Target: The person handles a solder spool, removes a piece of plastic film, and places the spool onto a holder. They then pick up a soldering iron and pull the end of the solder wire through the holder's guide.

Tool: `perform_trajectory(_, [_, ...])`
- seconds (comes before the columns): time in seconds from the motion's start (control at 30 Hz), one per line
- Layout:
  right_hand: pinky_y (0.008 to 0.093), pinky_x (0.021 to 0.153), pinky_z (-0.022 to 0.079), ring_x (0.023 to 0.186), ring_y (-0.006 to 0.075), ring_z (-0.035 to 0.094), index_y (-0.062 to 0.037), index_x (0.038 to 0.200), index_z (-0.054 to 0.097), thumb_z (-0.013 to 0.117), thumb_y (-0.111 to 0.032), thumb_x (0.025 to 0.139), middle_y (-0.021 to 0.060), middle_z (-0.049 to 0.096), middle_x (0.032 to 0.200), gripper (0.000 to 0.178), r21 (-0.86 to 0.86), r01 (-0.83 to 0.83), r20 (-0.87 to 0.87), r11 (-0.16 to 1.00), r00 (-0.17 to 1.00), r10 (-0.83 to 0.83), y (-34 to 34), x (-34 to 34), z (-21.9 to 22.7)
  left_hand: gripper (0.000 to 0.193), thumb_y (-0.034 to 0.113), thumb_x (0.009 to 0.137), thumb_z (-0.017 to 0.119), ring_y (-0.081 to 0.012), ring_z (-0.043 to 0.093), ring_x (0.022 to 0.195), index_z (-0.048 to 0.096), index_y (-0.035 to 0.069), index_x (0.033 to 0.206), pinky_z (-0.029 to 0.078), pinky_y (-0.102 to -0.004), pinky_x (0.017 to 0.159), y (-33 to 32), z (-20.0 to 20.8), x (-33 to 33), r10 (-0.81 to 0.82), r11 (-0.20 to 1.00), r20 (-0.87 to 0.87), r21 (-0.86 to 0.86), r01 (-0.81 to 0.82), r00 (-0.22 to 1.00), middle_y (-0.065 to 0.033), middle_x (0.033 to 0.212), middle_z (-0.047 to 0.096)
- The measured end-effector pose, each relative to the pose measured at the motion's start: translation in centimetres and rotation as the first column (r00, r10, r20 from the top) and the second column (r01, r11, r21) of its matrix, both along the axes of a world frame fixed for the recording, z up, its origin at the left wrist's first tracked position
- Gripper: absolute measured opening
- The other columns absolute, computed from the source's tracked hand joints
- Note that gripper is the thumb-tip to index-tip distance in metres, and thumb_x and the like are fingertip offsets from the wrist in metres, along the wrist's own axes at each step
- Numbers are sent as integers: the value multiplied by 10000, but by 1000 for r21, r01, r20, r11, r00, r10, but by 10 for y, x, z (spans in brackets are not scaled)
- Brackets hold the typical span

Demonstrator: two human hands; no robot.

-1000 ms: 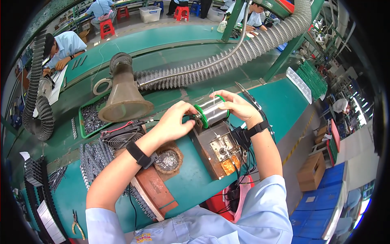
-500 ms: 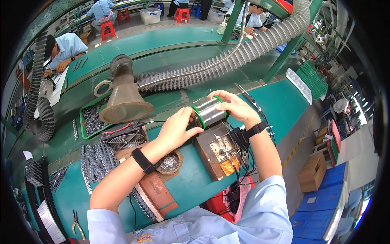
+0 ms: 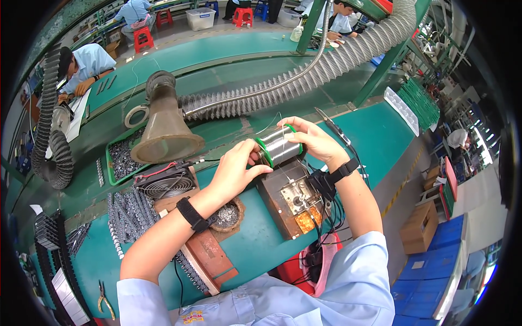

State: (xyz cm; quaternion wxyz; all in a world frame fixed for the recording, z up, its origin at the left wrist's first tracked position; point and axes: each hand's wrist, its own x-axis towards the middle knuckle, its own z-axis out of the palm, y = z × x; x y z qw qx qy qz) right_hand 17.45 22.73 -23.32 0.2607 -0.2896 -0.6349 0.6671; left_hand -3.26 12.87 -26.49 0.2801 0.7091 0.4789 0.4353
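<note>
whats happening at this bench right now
A person at a green workbench holds a spool of solder wire with green flanges in both hands: the left hand grips its near end, the right hand wraps the far end. The spool is lifted above a brown solder fixture. A cone-shaped fume hood on a ribbed hose and a small fan sit to the left.
</note>
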Motion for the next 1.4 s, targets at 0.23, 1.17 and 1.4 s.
perform_trajectory(0.23, [261,890,384,995,129,507,-19,1155,496,595,-111,801,54,541,1091,379,8,5,-35,1000,999,-5,-1,1,0,398,176,688,736,-195,542,752,507,12,969,449,-312,681,-7,-1,1,29,996,-77,92,-22,997,-88,849,522])
perform_trajectory(1.17, [263,826,432,930,139,566,-5,1031,550,568,-93,830,58,603,971,219,383,216,154,898,944,-293,-136,108,57,485,42,750,631,-119,549,798,410,-8,1179,459,-246,701,-11,21,0,22,946,347,-311,93,938,-85,946,556])
perform_trajectory(1.4, [278,832,432,918,148,567,1,1034,550,567,-85,828,63,601,967,224,386,283,127,878,926,-354,-152,125,39,372,4,775,596,-94,552,691,467,-6,1124,462,-226,637,-11,18,11,-17,985,219,-164,54,975,-52,811,582])
